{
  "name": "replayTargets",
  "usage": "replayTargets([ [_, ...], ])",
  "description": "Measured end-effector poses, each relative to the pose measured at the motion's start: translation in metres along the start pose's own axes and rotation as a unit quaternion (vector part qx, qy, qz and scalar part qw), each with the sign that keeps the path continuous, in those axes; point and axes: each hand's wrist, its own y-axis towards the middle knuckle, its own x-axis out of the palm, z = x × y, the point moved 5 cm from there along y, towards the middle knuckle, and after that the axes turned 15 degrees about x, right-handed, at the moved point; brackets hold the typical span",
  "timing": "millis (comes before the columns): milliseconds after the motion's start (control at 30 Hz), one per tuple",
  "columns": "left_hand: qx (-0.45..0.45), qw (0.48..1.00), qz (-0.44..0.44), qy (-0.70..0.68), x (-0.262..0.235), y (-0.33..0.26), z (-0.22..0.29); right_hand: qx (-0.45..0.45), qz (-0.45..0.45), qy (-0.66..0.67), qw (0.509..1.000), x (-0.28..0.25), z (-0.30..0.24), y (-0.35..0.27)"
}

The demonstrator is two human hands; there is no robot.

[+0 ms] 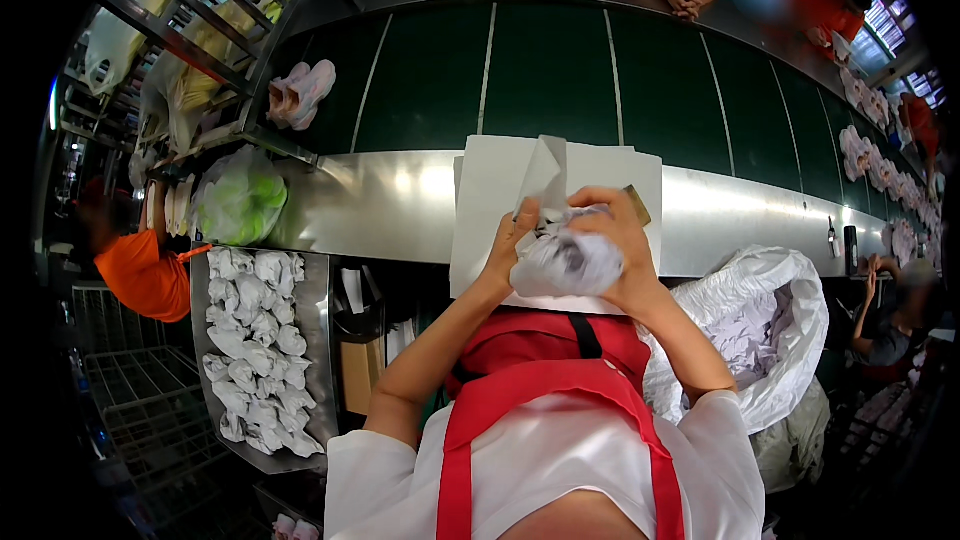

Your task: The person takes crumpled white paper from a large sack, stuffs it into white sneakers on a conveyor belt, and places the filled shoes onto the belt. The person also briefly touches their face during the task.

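Crumpling white tissue paper (565, 262) into a wad, both hands clamp it from either side: left hand (512, 240) curled on the left edge, right hand (622, 240) wrapped over top and right, fingers closed tight to compress it. Wad sits mid-air over a flat white sheet (490, 190) lying on the steel counter (370, 205). Metal tray (318, 340) at left holds rows of finished paper wads (255, 340); open white bag (770, 320) of loose paper sits at right, within reach. Pink shoes (300, 92) rest on the green conveyor (550, 70).
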Motion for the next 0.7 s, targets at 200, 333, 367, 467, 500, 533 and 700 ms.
replayTargets([
  [200, 0.049, 0.997, -0.052, -0.031, 0.002, -0.009, 0.046, 0.263, -0.041, 0.136, 0.954, 0.0, 0.03, 0.0],
  [333, 0.076, 0.977, -0.088, 0.18, 0.001, -0.001, 0.082, 0.244, -0.108, -0.01, 0.964, 0.01, 0.033, 0.003],
  [367, 0.03, 0.986, -0.029, 0.161, -0.002, 0.001, 0.081, 0.266, -0.076, -0.05, 0.96, 0.008, 0.035, 0.003],
  [467, 0.097, 0.971, 0.09, 0.198, -0.01, 0.004, 0.088, 0.112, 0.078, -0.308, 0.942, 0.007, 0.012, 0.006],
  [500, 0.099, 0.973, 0.145, 0.151, -0.012, 0.002, 0.085, 0.127, 0.064, -0.291, 0.946, 0.011, 0.011, 0.005],
  [533, 0.098, 0.977, 0.147, 0.117, -0.011, 0.002, 0.08, 0.13, 0.043, -0.266, 0.954, 0.016, 0.01, 0.005],
  [700, 0.089, 0.978, 0.184, 0.039, -0.01, 0.007, 0.051, 0.298, -0.058, -0.031, 0.952, 0.046, 0.026, -0.002],
])
